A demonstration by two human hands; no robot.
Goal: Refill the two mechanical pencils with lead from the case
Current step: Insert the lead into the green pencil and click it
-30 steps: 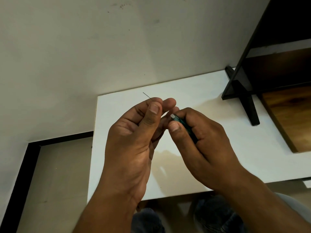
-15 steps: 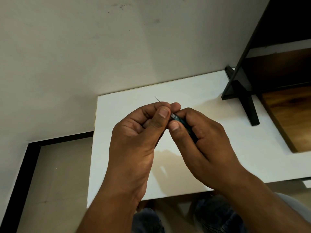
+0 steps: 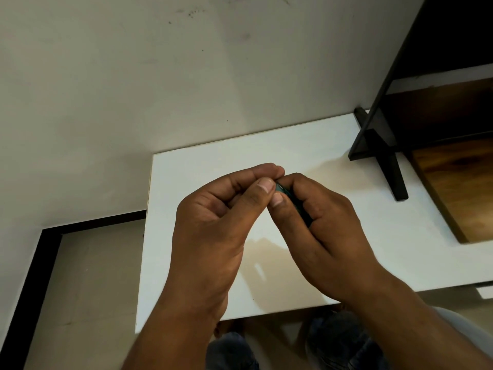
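Above the white table (image 3: 192, 188) my right hand (image 3: 322, 236) grips a dark green mechanical pencil (image 3: 285, 190), its top end pointing left. My left hand (image 3: 213, 222) has thumb and forefinger pinched tight against that end. No lead shows beyond the fingertips; whatever they pinch is hidden. Most of the pencil's barrel is covered by my right fingers. The lead case and a second pencil are not in view.
A black shelf frame (image 3: 386, 145) with a foot stands on the table's back right, beside a brown wooden panel (image 3: 458, 188). A wall lies behind, and floor with a black border (image 3: 32, 276) to the left. My knees show under the table's front edge.
The thin lead that stuck out beyond my left fingertips has shortened and vanished as my left hand moved right, up to the pencil's end. My right hand stayed still.
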